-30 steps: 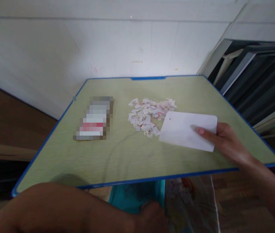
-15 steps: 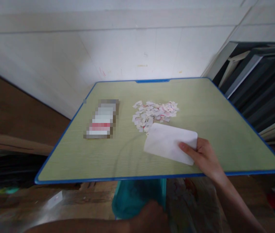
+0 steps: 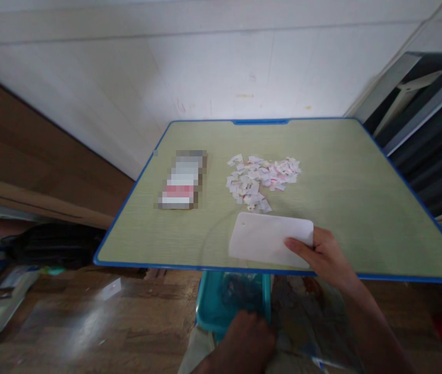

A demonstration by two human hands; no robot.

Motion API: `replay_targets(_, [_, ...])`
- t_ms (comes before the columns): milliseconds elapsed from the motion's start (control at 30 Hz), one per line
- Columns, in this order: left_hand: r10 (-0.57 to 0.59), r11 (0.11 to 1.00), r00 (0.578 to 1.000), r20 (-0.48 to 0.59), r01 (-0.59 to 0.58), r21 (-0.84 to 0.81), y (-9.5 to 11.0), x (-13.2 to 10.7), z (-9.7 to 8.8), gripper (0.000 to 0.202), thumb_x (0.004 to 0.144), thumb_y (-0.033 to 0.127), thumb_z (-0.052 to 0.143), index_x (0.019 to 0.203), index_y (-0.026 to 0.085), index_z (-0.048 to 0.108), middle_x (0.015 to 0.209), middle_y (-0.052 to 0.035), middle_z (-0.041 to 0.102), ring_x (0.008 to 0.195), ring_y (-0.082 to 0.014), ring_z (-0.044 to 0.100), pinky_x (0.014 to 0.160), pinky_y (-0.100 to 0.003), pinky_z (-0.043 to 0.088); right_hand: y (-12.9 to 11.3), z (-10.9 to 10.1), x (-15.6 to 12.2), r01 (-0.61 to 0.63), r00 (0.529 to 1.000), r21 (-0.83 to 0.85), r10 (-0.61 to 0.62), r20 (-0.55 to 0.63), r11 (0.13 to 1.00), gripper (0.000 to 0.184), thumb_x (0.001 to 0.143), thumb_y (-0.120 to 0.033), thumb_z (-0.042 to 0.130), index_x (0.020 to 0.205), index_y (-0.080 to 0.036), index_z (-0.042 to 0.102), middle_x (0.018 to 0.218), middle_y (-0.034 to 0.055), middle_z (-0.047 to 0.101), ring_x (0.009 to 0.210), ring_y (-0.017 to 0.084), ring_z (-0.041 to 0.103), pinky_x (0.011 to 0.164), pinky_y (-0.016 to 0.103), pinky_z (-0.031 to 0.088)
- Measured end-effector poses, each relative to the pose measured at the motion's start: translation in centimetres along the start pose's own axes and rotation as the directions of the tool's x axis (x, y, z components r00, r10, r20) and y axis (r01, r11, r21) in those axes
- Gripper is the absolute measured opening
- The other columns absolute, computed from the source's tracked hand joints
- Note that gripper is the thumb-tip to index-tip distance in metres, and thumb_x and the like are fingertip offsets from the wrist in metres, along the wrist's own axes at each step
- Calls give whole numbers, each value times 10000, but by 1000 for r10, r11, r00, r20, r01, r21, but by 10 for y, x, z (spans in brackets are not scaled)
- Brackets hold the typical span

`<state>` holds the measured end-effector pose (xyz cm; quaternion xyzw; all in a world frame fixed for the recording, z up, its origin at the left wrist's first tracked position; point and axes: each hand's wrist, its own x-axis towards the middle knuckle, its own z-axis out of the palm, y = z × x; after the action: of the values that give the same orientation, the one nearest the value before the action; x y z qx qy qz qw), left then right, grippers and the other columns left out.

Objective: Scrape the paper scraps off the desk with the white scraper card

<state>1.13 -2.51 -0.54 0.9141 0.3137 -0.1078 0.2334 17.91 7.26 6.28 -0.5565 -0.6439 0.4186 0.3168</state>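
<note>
My right hand pinches the right end of a white plastic scraper card, which lies flat on a green table with a blue rim, close to its near edge. A heap of small torn paper bits, white with some pink, lies just beyond the card. My left hand is below the table's near edge, closed on the rim of a teal bin that stands under the table.
A blurred white and red flat item lies on the table's left part. Dark frames lean against the wall at right. A black bag and papers lie on the wooden floor at left.
My right hand pulled the white card from beside the paper heap toward the table's near edge. My left arm dropped out of the foreground, with the hand staying at the teal bin.
</note>
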Motion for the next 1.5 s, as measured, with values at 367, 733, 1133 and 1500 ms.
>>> replay_targets(367, [-13, 1000, 1000, -1, 13, 10, -7, -4, -7, 75, 666, 153, 499, 724, 142, 545, 574, -55, 583, 502, -210, 545, 431, -303, 413, 3, 0, -3, -17, 996, -70, 23, 82, 997, 261, 745, -343, 464, 754, -107, 573, 684, 42, 588, 607, 121, 515, 536, 211, 408])
replay_targets(733, [-42, 999, 997, -59, 43, 15, -9, -3, 13, 223, 709, 156, 471, 928, 156, 508, 583, -32, 581, 493, -205, 543, 408, -289, 400, 7, -3, -4, 36, 996, -138, -25, 83, 990, 256, 736, -349, 467, 664, -127, 570, 577, 11, 537, 512, 95, 465, 451, 185, 380])
replay_targets(1133, [50, 989, 990, -134, -30, 147, -14, -4, 18, 234, 751, 161, 442, 983, 145, 464, 520, -9, 540, 458, -165, 512, 390, -258, 325, 5, -2, -6, 83, 996, -153, -76, 52, 985, 231, 719, -318, 495, 602, -135, 573, 532, -2, 529, 483, 92, 470, 446, 187, 375])
replay_targets(1500, [75, 988, 987, -144, -53, 147, -17, -7, 28, 155, 749, 144, 439, 897, 143, 485, 533, -9, 529, 485, -160, 512, 416, -263, 328, 26, -1, -4, 102, 765, 284, 108, -635, 953, 324, 710, -343, 502, 962, -147, 558, 873, 94, 613, 741, 177, 574, 587, 279, 454])
